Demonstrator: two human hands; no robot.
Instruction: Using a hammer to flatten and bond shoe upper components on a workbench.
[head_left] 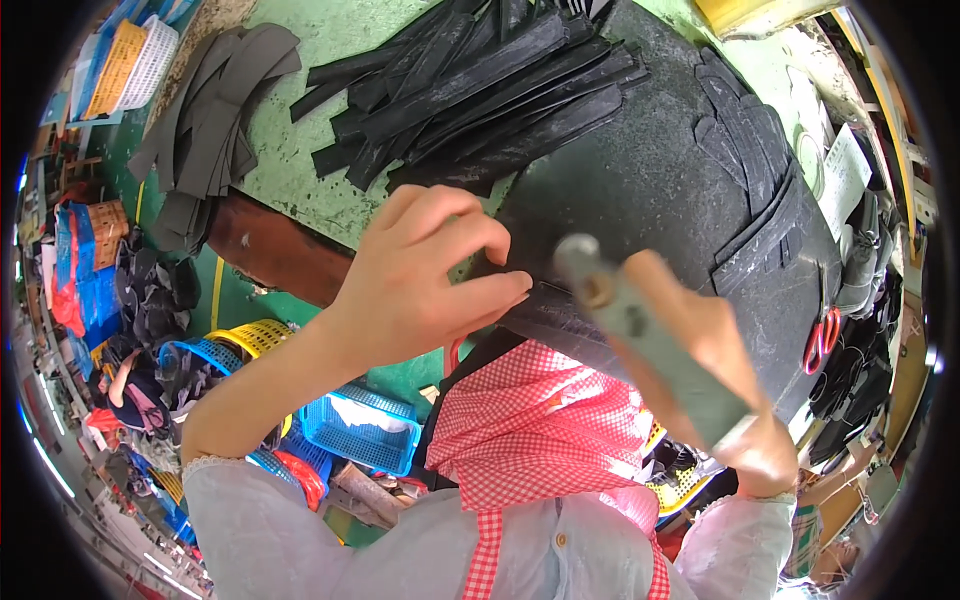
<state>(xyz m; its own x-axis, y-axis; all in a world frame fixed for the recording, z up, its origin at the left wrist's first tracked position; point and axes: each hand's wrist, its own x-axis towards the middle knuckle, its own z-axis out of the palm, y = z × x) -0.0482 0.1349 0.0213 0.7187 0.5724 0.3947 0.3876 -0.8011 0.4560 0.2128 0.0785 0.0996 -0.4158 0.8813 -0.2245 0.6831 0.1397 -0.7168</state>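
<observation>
Strips of black sheet material (rubber or leather-like, too dark to tell) fill the head view's upper middle as a loose heap of black strips (480, 95) on the green tabletop (295, 185), partly over a black mat (640, 165). A smaller fan of black strips (745, 165) lies apart on the mat's right side, and a bundle of grey strips (225, 95) droops over the tabletop's left edge. How far along the work is can only be judged loosely: one black strip (562, 320) lies by the hands on the near part of the mat, while many others are out of hand; which group is done and which is left, I cannot tell. That near strip sits between the two hands, its long axis slanting from upper left, by the left thumb, down to the lower right. The left hand (430, 268) has its fingers bent and its thumb reaching toward the mat's near left edge; dark material shows beside the fingertips, but I cannot tell whether they pinch it. The right hand (700, 345) is wrapped firmly around a grey hand tool (665, 355) (blurred, so its kind is unclear). The tool's long axis also runs from upper left to lower right, its narrow rounded end pointing up and left, away from the person. Red-handled scissors (822, 335) rest at the mat's right edge, well apart from both hands.
</observation>
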